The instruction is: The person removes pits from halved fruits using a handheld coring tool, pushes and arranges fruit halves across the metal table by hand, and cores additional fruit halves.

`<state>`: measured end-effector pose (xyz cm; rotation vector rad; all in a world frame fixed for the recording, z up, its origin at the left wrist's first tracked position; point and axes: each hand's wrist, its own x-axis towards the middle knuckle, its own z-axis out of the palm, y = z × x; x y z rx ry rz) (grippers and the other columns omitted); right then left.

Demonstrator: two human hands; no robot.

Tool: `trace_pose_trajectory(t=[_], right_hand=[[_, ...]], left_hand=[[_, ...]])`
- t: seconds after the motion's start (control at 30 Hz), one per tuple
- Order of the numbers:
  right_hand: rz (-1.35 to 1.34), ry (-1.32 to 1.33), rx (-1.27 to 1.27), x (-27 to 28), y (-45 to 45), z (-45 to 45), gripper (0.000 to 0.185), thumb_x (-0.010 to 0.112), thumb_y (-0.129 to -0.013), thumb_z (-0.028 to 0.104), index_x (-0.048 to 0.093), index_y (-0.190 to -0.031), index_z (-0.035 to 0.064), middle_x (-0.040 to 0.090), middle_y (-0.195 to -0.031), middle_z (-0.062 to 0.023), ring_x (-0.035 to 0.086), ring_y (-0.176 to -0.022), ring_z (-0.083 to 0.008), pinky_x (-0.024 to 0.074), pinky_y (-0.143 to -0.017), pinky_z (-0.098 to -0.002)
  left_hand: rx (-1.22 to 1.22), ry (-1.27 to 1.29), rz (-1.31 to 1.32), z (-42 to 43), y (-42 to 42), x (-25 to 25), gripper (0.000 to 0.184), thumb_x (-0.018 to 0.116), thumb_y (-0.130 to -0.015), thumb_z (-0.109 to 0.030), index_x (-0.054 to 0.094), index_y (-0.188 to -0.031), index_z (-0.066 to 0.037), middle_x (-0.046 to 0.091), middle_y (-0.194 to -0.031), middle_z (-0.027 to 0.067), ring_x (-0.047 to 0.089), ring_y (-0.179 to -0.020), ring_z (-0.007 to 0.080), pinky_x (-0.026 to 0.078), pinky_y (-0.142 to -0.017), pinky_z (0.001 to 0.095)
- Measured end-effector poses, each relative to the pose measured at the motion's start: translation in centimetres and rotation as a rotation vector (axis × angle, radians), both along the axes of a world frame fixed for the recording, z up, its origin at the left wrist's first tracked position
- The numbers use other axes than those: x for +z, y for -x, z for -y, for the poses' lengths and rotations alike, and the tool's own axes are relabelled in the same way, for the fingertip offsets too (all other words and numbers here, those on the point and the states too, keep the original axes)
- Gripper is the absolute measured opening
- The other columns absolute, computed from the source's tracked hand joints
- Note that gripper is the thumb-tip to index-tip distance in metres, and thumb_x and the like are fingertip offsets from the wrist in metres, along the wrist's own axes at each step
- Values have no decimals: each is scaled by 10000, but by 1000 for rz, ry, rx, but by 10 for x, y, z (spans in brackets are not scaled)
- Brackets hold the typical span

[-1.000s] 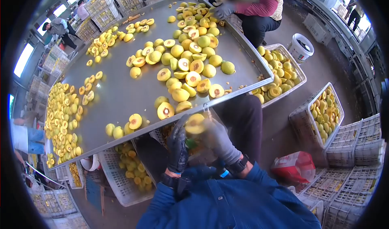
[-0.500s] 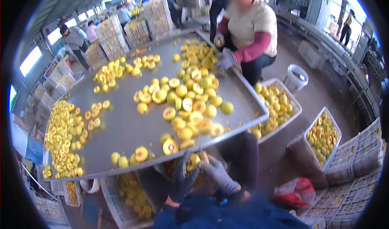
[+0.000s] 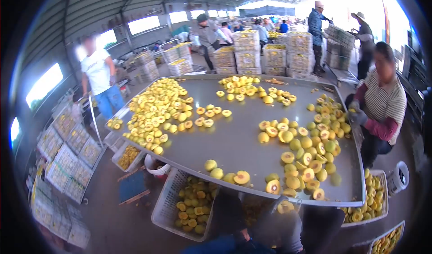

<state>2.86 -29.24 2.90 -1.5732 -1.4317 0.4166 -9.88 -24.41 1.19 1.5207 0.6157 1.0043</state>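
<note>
Below the near edge of the metal table [image 3: 234,150], my gloved hands are close together, blurred by motion. My left hand [image 3: 265,215] is closed around a yellow peach half [image 3: 285,206], its cut face showing. Touching or very near the same fruit is my right hand [image 3: 291,229], in a paler grey glove; its fingers are smeared, so I cannot make out what they grip. Just above my hands, halved and whole yellow peaches [image 3: 308,175] lie along the table edge, some with a red-brown pit hollow facing up.
A big heap of peach halves [image 3: 155,112] covers the table's left end. Beneath the table stands a white crate [image 3: 164,209] of peaches, beside a white bucket [image 3: 157,167]. A co-worker [image 3: 382,96] with grey gloves sits at the right edge. Stacked crates [image 3: 249,51] stand behind.
My view has swung left and up, so the table and co-worker appear further right and more of the hall shows. A person in a white shirt is now plainly visible at left.
</note>
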Motion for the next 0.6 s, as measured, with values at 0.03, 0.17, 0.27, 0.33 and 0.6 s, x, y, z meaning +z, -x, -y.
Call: trace_pose_trajectory(t=[0.03,0.17,0.27,0.33,0.6], right_hand=[[-680,62,84,-25,-6,-3,211,583,-924,223,625,-1021,41,659,-861,-118,648,-764,-247,526,-675,-352],[-1418,303,287,-4,-2,1,347,463,-1029,322,602,-1206,58,662,-972,-63,619,-795,-171,527,-714,-295],[-1415,381,198,-3,11,-5,362,457,-1034,317,579,-1255,58,630,-1145,-97,588,-1018,-192,490,-887,-315],[-1458,447,247,-4,14,-13,382,452,-1037,326,569,-1283,58,617,-1208,-104,571,-1091,-204,467,-956,-328],[-1593,513,348,-26,36,-26,435,478,-1029,352,538,-1349,64,592,-1300,-66,533,-1174,-196,410,-1036,-317]], left_hand=[[-52,134,108,0,0,-6,506,549,-997,-163,378,-1456,-33,458,-1423,146,445,-1322,208,436,-1067,322],[-470,956,899,-19,7,-29,509,495,-1029,-173,312,-1491,-64,418,-1459,92,431,-1323,150,473,-1025,292],[-297,712,636,-21,20,-5,522,502,-1025,-183,307,-1495,-64,424,-1454,102,437,-1318,164,466,-1027,303],[-168,527,426,-16,26,11,531,506,-1023,-190,304,-1498,-64,428,-1451,108,440,-1314,173,461,-1028,310],[47,149,36,0,39,49,567,524,-1014,-216,293,-1508,-63,443,-1438,133,454,-1301,208,440,-1032,340]])
